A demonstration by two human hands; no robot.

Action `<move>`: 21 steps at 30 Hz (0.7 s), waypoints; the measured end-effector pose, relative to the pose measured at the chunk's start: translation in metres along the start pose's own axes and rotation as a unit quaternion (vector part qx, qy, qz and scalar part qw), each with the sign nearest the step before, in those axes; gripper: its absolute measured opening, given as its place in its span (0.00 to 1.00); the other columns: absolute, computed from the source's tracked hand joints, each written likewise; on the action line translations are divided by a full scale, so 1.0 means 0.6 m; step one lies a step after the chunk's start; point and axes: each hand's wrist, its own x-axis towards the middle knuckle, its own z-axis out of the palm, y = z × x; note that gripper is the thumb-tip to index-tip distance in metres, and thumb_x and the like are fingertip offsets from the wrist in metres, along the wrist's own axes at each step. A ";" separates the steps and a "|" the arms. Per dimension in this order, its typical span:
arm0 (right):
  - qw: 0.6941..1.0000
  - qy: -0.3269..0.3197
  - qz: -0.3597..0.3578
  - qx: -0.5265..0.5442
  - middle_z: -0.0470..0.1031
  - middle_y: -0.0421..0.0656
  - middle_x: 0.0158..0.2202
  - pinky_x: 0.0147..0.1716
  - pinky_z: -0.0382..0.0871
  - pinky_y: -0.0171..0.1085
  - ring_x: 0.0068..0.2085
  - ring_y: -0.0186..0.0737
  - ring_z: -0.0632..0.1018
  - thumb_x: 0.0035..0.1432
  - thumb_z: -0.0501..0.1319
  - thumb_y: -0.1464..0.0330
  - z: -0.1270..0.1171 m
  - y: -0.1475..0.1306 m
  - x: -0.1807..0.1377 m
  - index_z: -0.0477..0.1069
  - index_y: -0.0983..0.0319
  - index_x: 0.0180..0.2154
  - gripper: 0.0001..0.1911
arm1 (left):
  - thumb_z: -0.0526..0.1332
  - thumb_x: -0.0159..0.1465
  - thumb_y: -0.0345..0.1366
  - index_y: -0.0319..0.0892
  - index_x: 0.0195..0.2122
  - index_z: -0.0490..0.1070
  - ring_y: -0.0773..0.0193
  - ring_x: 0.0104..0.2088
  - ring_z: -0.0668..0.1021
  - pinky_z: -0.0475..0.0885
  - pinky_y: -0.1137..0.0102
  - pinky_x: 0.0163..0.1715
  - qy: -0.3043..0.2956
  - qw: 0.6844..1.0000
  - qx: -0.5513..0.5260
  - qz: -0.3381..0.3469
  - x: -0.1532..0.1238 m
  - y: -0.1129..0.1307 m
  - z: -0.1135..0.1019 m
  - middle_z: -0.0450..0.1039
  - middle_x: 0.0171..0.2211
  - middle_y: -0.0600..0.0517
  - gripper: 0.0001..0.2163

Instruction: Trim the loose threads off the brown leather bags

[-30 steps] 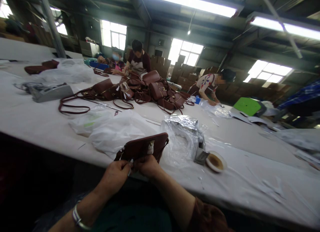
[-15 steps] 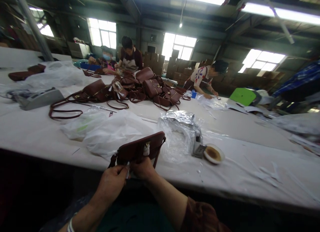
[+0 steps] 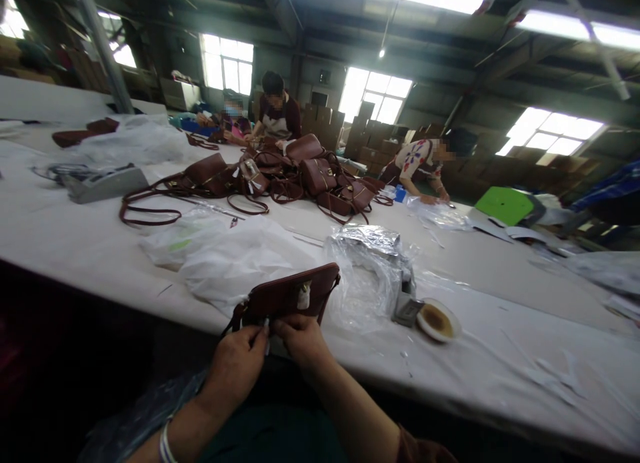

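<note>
A dark brown shoulder bag (image 3: 280, 294) leans upright at the table's front edge, its strap hanging down at both sides. White wrapping covers the metal clasp (image 3: 303, 295) on its face. My left hand (image 3: 237, 366) is closed in a pinch at the bag's lower edge, with a small white piece (image 3: 267, 348) at its fingertips. Close beside it, my right hand (image 3: 306, 345) has its fingers pinched together against the lower part of the bag. What the right fingertips hold is hidden.
Brown bags (image 3: 315, 173) lie heaped mid-table. White plastic wrapping (image 3: 235, 256) is behind my bag. To the right are a plastic-covered tape dispenser (image 3: 407, 306) and a bowl of brown matter (image 3: 439, 320). Another dispenser (image 3: 107, 183) sits left. Co-workers (image 3: 280, 110) work across the table.
The view has shifted, so the scene sits further right. Both hands stay at the bag's lower edge; the right fingers now show more clearly, bent and close to the left fingertips.
</note>
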 end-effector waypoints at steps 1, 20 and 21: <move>1.000 -0.011 0.007 0.010 0.70 0.38 0.19 0.25 0.62 0.32 0.24 0.32 0.68 0.51 0.64 0.64 0.004 -0.003 -0.001 0.79 0.65 0.27 0.11 | 0.52 0.63 0.42 0.43 0.28 0.76 0.59 0.26 0.76 0.64 0.69 0.28 0.002 1.000 0.000 0.007 -0.001 -0.001 0.002 0.76 0.23 0.48 0.16; 0.902 -0.157 0.158 0.369 0.78 0.47 0.27 0.32 0.72 0.39 0.29 0.43 0.77 0.40 0.69 0.72 0.025 0.005 0.010 0.76 0.70 0.35 0.16 | 0.65 0.50 0.38 0.40 0.28 0.76 0.66 0.24 0.72 0.70 0.71 0.27 -0.154 0.867 -0.439 -0.177 -0.010 -0.017 -0.009 0.71 0.21 0.55 0.07; 0.900 -0.161 0.159 0.372 0.78 0.47 0.27 0.32 0.72 0.39 0.28 0.42 0.77 0.41 0.69 0.72 0.025 0.003 0.009 0.76 0.70 0.35 0.15 | 0.65 0.51 0.37 0.40 0.31 0.76 0.66 0.25 0.73 0.71 0.70 0.28 -0.157 0.833 -0.491 -0.199 -0.011 -0.021 -0.006 0.72 0.23 0.55 0.08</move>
